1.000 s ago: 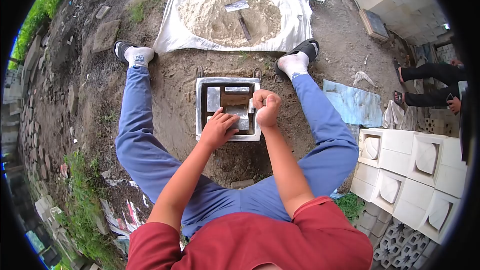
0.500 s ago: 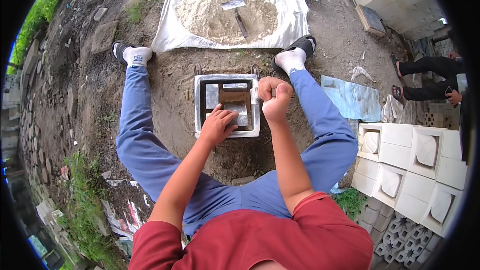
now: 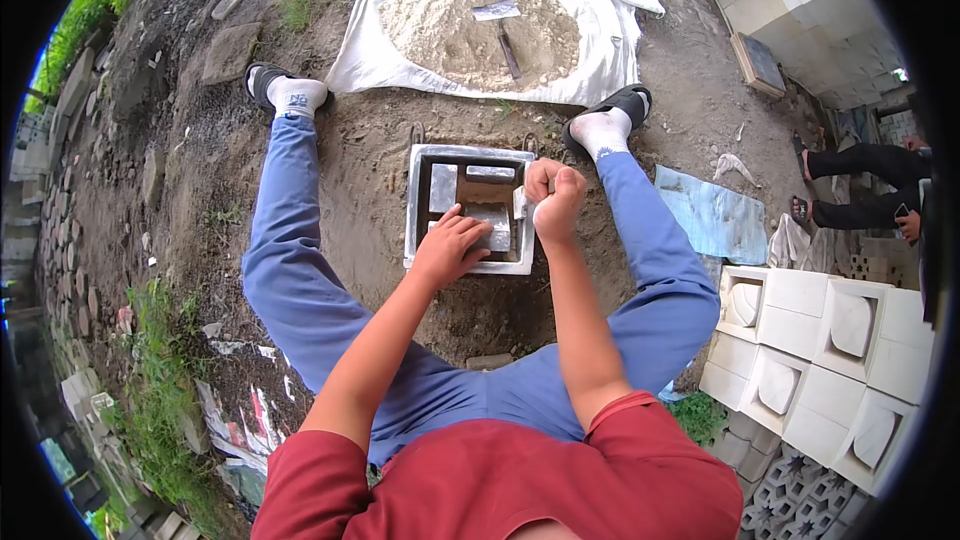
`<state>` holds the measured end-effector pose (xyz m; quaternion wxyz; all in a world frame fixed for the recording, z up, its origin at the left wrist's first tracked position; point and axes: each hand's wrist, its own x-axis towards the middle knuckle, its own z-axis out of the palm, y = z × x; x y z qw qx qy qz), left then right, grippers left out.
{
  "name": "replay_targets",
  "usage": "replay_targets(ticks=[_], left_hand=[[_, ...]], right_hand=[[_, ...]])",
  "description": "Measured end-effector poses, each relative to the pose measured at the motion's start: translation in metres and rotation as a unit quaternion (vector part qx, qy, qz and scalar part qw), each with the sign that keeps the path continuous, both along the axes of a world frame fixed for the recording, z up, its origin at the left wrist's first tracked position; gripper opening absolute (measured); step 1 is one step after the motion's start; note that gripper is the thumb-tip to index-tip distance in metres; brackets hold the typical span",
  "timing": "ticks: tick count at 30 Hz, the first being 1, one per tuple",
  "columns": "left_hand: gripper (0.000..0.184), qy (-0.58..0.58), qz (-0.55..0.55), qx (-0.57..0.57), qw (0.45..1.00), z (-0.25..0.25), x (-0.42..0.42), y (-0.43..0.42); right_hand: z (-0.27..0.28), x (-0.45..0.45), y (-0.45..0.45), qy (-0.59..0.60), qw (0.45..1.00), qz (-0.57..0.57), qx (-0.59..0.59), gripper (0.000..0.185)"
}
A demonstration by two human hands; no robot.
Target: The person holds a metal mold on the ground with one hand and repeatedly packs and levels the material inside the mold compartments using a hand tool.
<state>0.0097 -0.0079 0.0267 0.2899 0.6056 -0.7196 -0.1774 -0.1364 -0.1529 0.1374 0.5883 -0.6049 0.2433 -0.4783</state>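
Note:
Between my feet a square metal mould (image 3: 412, 208) sits on the dirt, with several grey metal blocks (image 3: 443, 187) standing inside it. My left hand (image 3: 450, 248) reaches over the near side of the mould. Its fingers are spread and lie on or just over the nearest block (image 3: 492, 220). At the right rim my right hand (image 3: 557, 202) is closed into a fist, thumb uppermost. A small pale piece (image 3: 519, 202) shows beside its knuckles, inside the mould wall. Whatever the fist holds, if anything, is hidden.
Beyond the mould a white sack (image 3: 365, 45) carries a heap of pale sandy material (image 3: 430, 25), with a trowel-like tool (image 3: 508, 45) on it. Cast blocks (image 3: 800, 325) are stacked at right, near a blue sheet (image 3: 705, 210). Another person's legs (image 3: 865, 190) are at far right.
The whole view has shifted, so the mould and sack appear a little further right. My hands keep nearly the same pose at the mould, the right one still closed.

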Motion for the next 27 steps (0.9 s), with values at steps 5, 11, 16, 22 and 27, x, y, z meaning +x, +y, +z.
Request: replay_targets(ticks=[5, 11, 16, 22, 27], left_hand=[[0.045, -0.007, -0.001, 0.007, 1.000, 0.001, 0.000, -0.001], [0.045, 0.000, 0.004, -0.008, 1.000, 0.002, 0.000, 0.001], [0.046, -0.004, -0.006, 0.019, 1.000, -0.004, 0.002, 0.000], [0.045, -0.001, -0.001, 0.009, 1.000, -0.004, 0.001, -0.001], [0.045, 0.004, 0.004, -0.011, 1.000, 0.000, 0.001, -0.005]], right_hand=[[-0.002, 0.005, 0.000, 0.046, 0.998, 0.008, -0.029, 0.076], [-0.061, 0.003, -0.004, 0.047, 0.999, 0.001, -0.009, 0.072], [-0.024, -0.004, -0.009, -0.020, 0.999, -0.024, 0.026, 0.069], [-0.001, 0.000, -0.016, 0.003, 1.000, -0.002, -0.028, 0.075], [-0.081, 0.000, -0.028, -0.026, 0.999, -0.027, 0.006, 0.080]])
